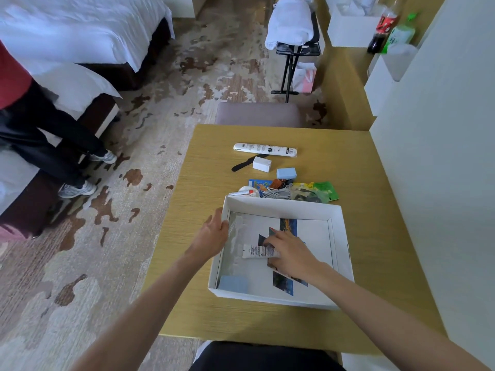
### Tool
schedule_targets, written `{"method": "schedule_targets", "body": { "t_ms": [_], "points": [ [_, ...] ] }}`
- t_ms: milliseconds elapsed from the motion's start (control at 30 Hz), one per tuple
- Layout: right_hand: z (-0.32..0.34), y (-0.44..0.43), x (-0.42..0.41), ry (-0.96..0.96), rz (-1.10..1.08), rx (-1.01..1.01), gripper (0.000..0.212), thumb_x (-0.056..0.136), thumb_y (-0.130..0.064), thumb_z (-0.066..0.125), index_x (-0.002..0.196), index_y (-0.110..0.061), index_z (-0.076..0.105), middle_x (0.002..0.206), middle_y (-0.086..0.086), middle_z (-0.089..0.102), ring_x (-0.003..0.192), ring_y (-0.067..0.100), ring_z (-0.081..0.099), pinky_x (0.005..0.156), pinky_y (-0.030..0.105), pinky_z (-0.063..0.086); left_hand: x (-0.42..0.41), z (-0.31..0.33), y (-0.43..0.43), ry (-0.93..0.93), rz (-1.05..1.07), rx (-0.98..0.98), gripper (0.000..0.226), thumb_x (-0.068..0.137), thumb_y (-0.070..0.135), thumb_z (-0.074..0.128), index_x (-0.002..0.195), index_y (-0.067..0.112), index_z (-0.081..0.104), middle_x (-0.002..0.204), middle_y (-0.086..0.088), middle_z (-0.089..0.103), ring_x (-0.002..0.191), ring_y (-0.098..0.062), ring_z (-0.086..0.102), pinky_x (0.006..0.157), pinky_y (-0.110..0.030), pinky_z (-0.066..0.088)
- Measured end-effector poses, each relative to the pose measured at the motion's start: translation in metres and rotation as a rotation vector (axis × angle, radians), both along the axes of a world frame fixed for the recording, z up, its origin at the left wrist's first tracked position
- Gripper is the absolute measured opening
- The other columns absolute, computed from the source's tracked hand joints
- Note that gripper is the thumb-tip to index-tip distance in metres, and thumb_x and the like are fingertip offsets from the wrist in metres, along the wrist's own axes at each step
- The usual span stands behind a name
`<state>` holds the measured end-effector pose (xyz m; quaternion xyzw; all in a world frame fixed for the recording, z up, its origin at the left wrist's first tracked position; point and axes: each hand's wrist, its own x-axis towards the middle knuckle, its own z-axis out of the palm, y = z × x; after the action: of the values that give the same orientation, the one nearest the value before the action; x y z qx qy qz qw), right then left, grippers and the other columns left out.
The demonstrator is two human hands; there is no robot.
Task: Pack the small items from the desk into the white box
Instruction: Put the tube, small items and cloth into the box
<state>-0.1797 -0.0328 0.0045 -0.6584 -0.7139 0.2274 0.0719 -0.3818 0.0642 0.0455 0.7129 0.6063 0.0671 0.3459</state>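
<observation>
The white box [284, 205] lies open on the wooden desk [375, 210]. Inside it my right hand [288, 254] holds a small white tube [255, 251] low over the box floor. My left hand [211, 232] rests against the box's left wall, fingers relaxed. A pale blue item [233, 283] sits in the box's near left corner. Beyond the box lie a long white packet [265, 149], a small white box [262, 164], a black strap [241, 165], a light blue box [286, 173], a grey cable [277, 194] and a green packet [322, 192].
A grey chair [258, 113] stands at the desk's far edge. A white wall [442, 183] borders the desk on the right. A person's legs and shoes [77, 188] are by the bed [80, 36] at left. Bottles [385, 28] stand on a far shelf.
</observation>
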Motion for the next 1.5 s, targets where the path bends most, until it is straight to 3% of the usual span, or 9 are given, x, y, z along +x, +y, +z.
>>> {"method": "schedule_targets", "body": {
  "t_ms": [100, 333, 533, 600, 767, 1000, 1067, 1267, 1500],
  "points": [
    [0.018, -0.002, 0.019, 0.138, -0.003, 0.128, 0.040, 0.088, -0.020, 0.065, 0.127, -0.018, 0.058, 0.123, 0.001, 0.057, 0.115, 0.019, 0.051, 0.093, 0.035, 0.046, 0.011, 0.002, 0.006, -0.061, 0.015, 0.054, 0.053, 0.098, 0.023, 0.038, 0.147, 0.014, 0.020, 0.142, -0.019, 0.042, 0.124, -0.036, 0.045, 0.096, -0.045, 0.041],
    [0.073, 0.032, 0.084, 0.294, -0.117, 0.405, 0.023, 0.093, -0.014, 0.060, 0.116, -0.016, 0.063, 0.111, -0.002, 0.061, 0.106, 0.009, 0.053, 0.088, 0.022, 0.044, 0.027, 0.015, 0.048, 0.015, -0.106, 0.308, 0.022, 0.095, 0.016, 0.042, 0.109, 0.010, 0.058, 0.104, -0.015, 0.064, 0.093, -0.032, 0.059, 0.077, -0.048, 0.052],
    [0.069, 0.110, 0.095, 0.202, -0.156, 0.188, 0.023, 0.093, -0.007, 0.056, 0.113, -0.012, 0.067, 0.110, 0.003, 0.067, 0.102, 0.016, 0.061, 0.082, 0.026, 0.048, 0.055, 0.012, 0.107, 0.014, -0.218, 0.090, 0.025, 0.096, 0.015, 0.044, 0.111, 0.011, 0.063, 0.111, -0.008, 0.067, 0.083, -0.017, 0.060, 0.054, -0.009, 0.041],
    [0.057, 0.131, 0.091, 0.117, -0.136, 0.101, 0.023, 0.093, -0.008, 0.056, 0.113, -0.013, 0.066, 0.114, 0.004, 0.066, 0.103, 0.017, 0.060, 0.082, 0.028, 0.049, 0.061, 0.001, 0.125, 0.040, -0.312, 0.001, 0.026, 0.096, 0.015, 0.046, 0.117, 0.010, 0.061, 0.121, -0.006, 0.063, 0.097, -0.019, 0.060, 0.064, -0.008, 0.041],
    [0.023, 0.171, 0.087, -0.063, -0.124, -0.024, 0.030, 0.088, -0.008, 0.061, 0.117, -0.015, 0.064, 0.119, 0.007, 0.063, 0.107, 0.023, 0.057, 0.088, 0.040, 0.050, 0.062, -0.040, 0.162, 0.120, -0.448, -0.074, 0.033, 0.091, 0.017, 0.057, 0.124, 0.014, 0.055, 0.129, -0.008, 0.058, 0.114, -0.022, 0.055, 0.098, -0.035, 0.045],
    [-0.012, 0.214, 0.100, -0.247, -0.258, -0.069, 0.063, 0.083, 0.010, 0.053, 0.140, -0.015, 0.044, 0.142, 0.007, 0.044, 0.125, 0.032, 0.046, 0.094, 0.046, 0.045, 0.062, -0.076, 0.182, 0.175, -0.529, 0.013, 0.035, 0.089, 0.035, 0.061, 0.121, 0.024, 0.051, 0.124, 0.001, 0.061, 0.112, -0.021, 0.056, 0.089, -0.036, 0.047],
    [-0.020, 0.223, 0.105, -0.299, -0.263, -0.109, 0.065, 0.084, 0.009, 0.054, 0.143, -0.015, 0.040, 0.144, 0.008, 0.044, 0.128, 0.031, 0.044, 0.100, 0.049, 0.041, 0.064, -0.081, 0.183, 0.188, -0.542, 0.071, 0.035, 0.091, 0.026, 0.057, 0.125, 0.024, 0.046, 0.126, 0.001, 0.060, 0.112, -0.022, 0.057, 0.082, -0.035, 0.044],
    [-0.026, 0.232, 0.117, -0.312, -0.221, -0.086, 0.053, 0.079, 0.000, 0.066, 0.128, -0.013, 0.049, 0.121, 0.008, 0.055, 0.108, 0.028, 0.056, 0.070, 0.034, 0.042, 0.065, -0.084, 0.192, 0.192, -0.534, 0.112, 0.029, 0.094, 0.026, 0.050, 0.122, 0.031, 0.049, 0.129, 0.003, 0.059, 0.112, -0.021, 0.057, 0.086, -0.035, 0.045],
    [-0.021, 0.225, 0.123, -0.098, -0.352, -0.047, 0.055, 0.084, 0.002, 0.062, 0.133, -0.014, 0.043, 0.124, 0.007, 0.050, 0.099, 0.024, 0.056, 0.071, 0.033, 0.047, 0.082, -0.072, 0.220, 0.250, -0.557, 0.077, 0.034, 0.090, 0.039, 0.052, 0.122, 0.028, 0.052, 0.125, 0.003, 0.059, 0.114, -0.020, 0.055, 0.093, -0.042, 0.049]
  ]
}}
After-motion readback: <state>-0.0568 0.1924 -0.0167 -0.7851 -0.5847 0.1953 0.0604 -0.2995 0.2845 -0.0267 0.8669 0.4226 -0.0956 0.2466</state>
